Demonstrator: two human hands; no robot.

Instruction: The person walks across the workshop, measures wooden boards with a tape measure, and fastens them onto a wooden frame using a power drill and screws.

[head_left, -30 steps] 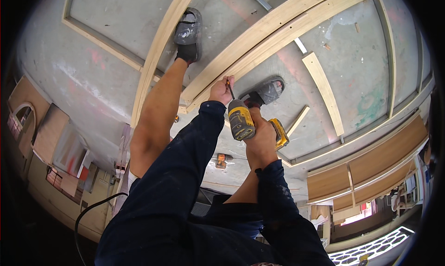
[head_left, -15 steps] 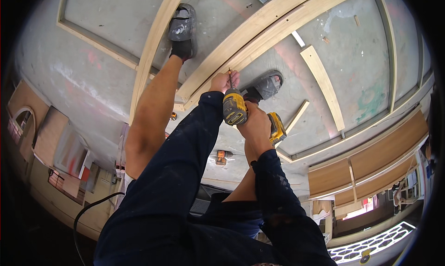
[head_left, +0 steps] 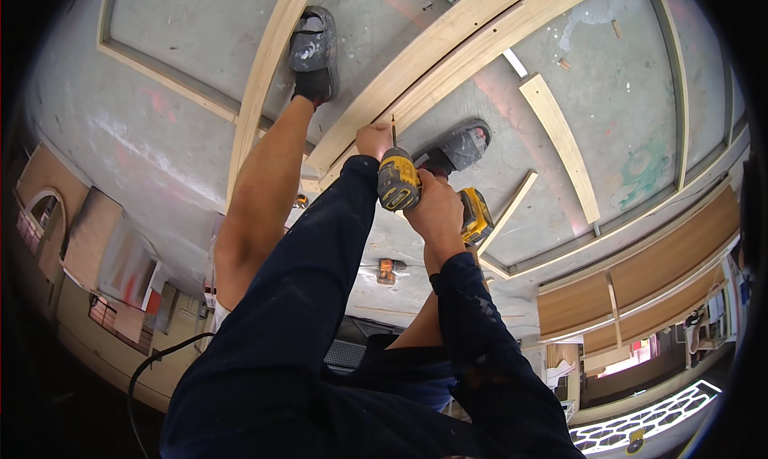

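My right hand [head_left: 437,211] is wrapped round the grip of a yellow and black cordless drill [head_left: 400,180]. Its long thin bit points away from me, and the tip overlaps the edge of a pale wooden beam [head_left: 448,79]. Whether a screw sits on the tip is too small to tell. Just left of the bit, my left hand [head_left: 374,141] is curled against the beam's near end. Its fingertips are mostly hidden, as is anything in them. A second long beam [head_left: 408,73] lies alongside the first.
My feet, in grey sandals, stand on the concrete floor on either side of the paired beams. An orange drill [head_left: 387,271] lies on the floor behind. Loose wooden strips [head_left: 560,147] and a wooden frame lie to the right. Brown panels [head_left: 624,287] stand farther right.
My left fingers, seen beyond the bit before, have drawn back to its left. The drill has shifted slightly left, still in my right hand.
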